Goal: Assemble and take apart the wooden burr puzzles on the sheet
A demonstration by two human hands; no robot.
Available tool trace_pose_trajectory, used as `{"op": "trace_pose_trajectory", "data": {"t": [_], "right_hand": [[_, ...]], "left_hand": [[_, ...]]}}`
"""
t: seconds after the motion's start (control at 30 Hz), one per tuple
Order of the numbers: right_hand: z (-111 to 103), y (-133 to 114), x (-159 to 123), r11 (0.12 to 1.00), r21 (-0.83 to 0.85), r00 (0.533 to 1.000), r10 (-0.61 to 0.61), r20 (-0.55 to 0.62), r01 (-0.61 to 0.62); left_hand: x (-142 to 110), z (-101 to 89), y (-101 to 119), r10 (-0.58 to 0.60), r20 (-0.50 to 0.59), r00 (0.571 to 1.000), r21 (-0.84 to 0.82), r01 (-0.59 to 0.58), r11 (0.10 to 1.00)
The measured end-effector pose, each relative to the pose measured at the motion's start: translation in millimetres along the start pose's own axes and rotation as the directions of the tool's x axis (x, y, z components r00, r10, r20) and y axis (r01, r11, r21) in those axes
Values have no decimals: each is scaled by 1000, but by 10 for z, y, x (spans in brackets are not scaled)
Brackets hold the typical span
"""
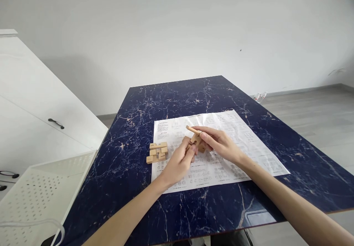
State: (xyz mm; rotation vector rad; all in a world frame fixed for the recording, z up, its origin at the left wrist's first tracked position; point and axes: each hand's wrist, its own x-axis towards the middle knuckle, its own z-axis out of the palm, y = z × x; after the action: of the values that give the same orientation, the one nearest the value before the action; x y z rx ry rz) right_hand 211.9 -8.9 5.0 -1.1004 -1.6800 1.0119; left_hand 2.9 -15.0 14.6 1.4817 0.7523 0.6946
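Working between both sets of fingertips, we judge the step in hand to be lining up wooden parts against each other. The left hand [178, 164] has its thumb and forefinger closed together, pinching the lower left side of a notched wooden piece [196, 139]. The right hand [219, 143] has thumb and forefinger pinching the near end of a slim wooden bar [191, 129], whose free end points away beyond the left fingertips. The other right fingers are curled underneath and partly hidden; we cannot tell their grip. A further wooden block [202, 149] shows just below the right thumb. Whether these parts are joined or only held against each other, we cannot tell.

For good handling, we should treat the left pinch as the fixture and let the right fingertips make the small corrections. We should turn the notch into plain sight before applying pressure, since the right thumb lies close beside it. Pressure should run straight along the fit; a slanted push would probably bind the wood. If resistance is felt, we should back off and realign rather than force it.

Beneath the fingers lies a creased printed sheet [265, 165] on the blue marbled table [138, 198]. To the left of the left fingertips, a group of notched wooden blocks [156, 153] rests partly over the sheet's edge, untouched.
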Motion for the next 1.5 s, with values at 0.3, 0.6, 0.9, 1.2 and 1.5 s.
{"op": "trace_pose_trajectory", "data": {"t": [0.3,0.6,0.9,1.2,1.5], "right_hand": [[1,71,-12,991,127,998,-51,26,48],[-2,42,-13,960,272,992,-91,87,65],[-25,23,1,946,323,988,-67,141,18],[83,20,-3,923,383,981,-45,189,-32],[80,4,8,879,471,983,-14,182,-75]], "left_hand": [[-8,-3,-11,92,-42,995,126,-86,988],[-2,-18,-63,222,-39,974,269,-204,941],[-11,-24,-48,221,-23,975,295,-205,933],[-11,-4,-56,188,-48,981,220,-173,960],[-9,24,-10,129,-41,991,152,-121,981]]}}
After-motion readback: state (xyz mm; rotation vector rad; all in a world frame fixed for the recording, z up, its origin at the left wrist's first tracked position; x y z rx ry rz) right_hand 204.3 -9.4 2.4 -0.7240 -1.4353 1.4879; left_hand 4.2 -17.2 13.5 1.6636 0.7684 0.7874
